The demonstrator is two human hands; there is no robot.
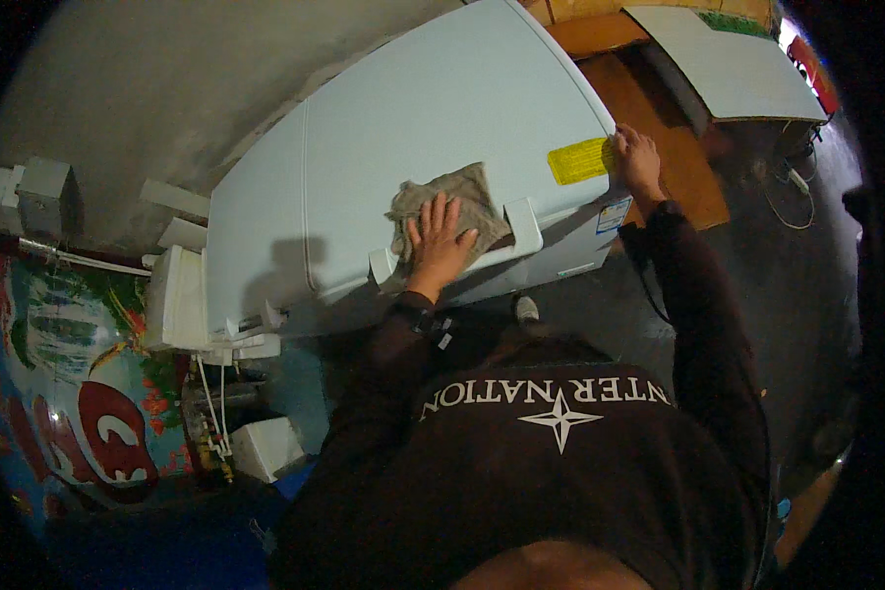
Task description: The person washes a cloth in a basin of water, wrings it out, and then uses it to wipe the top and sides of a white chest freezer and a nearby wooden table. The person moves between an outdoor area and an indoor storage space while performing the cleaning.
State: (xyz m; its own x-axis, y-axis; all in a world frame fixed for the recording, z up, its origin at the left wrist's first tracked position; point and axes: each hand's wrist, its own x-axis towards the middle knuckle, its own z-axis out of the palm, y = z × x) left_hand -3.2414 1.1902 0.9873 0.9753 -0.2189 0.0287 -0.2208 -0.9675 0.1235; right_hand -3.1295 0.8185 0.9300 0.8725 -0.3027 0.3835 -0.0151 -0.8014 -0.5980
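Observation:
A large white chest freezer (pixel 413 110) with a pale lid stands before me against the wall. My left hand (pixel 439 240) lies with spread fingers on a grey-brown cloth (pixel 461 193), pressing it to the lid beside the white handle (pixel 523 225). The cloth is rumpled and overlaps part of the handle. At the lid's right corner rests my right hand (pixel 638 161), its fingers curled at the edge, close to a yellow label (pixel 579 161) that bears writing. Whether those fingers grip the edge I cannot tell.
An orange-brown wooden board (pixel 689 177) and a white-topped table (pixel 737 74) stand right of the freezer. A cable with a socket (pixel 798 181) lies on the floor. At left are a white box-shaped basin (pixel 177 295), pipes and a painted wall (pixel 81 369).

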